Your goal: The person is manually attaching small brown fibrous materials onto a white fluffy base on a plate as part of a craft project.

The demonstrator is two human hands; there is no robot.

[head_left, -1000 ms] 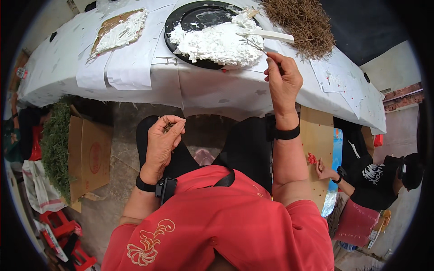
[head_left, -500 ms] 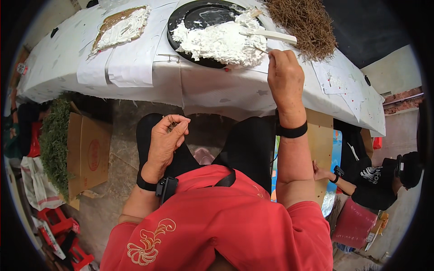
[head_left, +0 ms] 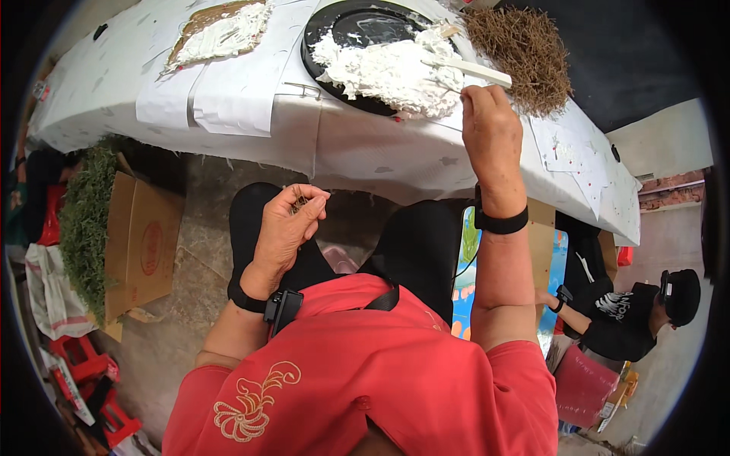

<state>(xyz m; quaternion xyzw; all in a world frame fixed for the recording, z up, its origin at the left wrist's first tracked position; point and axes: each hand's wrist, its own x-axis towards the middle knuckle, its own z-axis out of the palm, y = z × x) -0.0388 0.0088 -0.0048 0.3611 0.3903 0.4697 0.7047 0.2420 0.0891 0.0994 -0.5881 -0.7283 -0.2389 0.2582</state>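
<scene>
At the edge of a heap of white paste (head_left: 391,76) on a round black tray (head_left: 313,47), my right hand (head_left: 493,140) is closed in a pinch on a thin dark stem. The stem's tip reaches the paste. A pale flat stick (head_left: 479,72) lies partly in the paste, just beyond my fingers. Over my lap, my left hand (head_left: 283,232) is curled shut around several thin brownish stems, mostly hidden by the fingers. A pile of brown, twig-like stems (head_left: 521,57) lies right of the tray.
A paste-smeared board (head_left: 217,34) and white paper sheets (head_left: 236,102) lie on the cloth-covered table (head_left: 380,152). Below left, a cardboard box (head_left: 144,251) stands beside green sprigs (head_left: 87,228). Red stools (head_left: 91,365) are lower left. Another person (head_left: 623,315) works at right.
The view has shifted slightly, so the table and tray appear farther right. My right hand stays at the paste's edge with the stem; my left keeps its bunch.
</scene>
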